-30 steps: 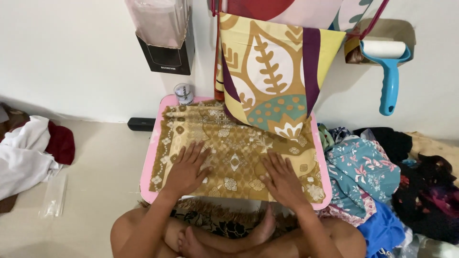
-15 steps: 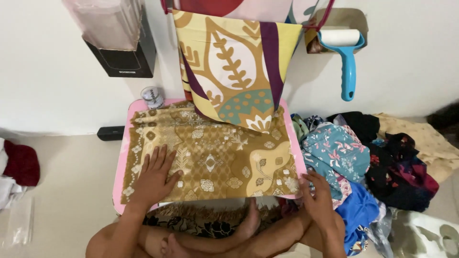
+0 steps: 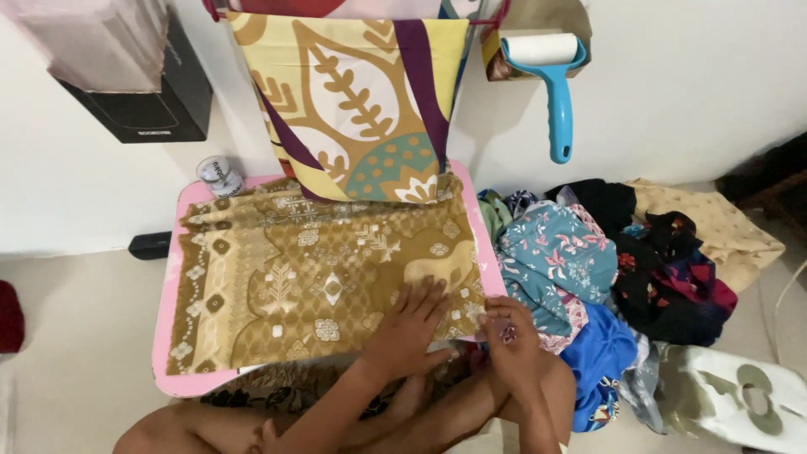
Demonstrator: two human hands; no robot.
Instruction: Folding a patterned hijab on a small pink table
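Observation:
A golden-brown patterned cloth lies spread flat over a small pink table. My left hand presses flat on the cloth near its front right corner, fingers spread. My right hand is at the table's front right edge, fingers pinched on the cloth's corner where it hangs off. My crossed bare legs show below the table.
A pile of mixed clothes lies on the floor to the right. A leaf-patterned cushion leans on the wall behind the table. A blue lint roller hangs at the wall. A small jar and a black box are at back left.
Both hands have shifted right across the cloth, from the front middle to the front right corner. The view has turned right, showing more of the clothes pile.

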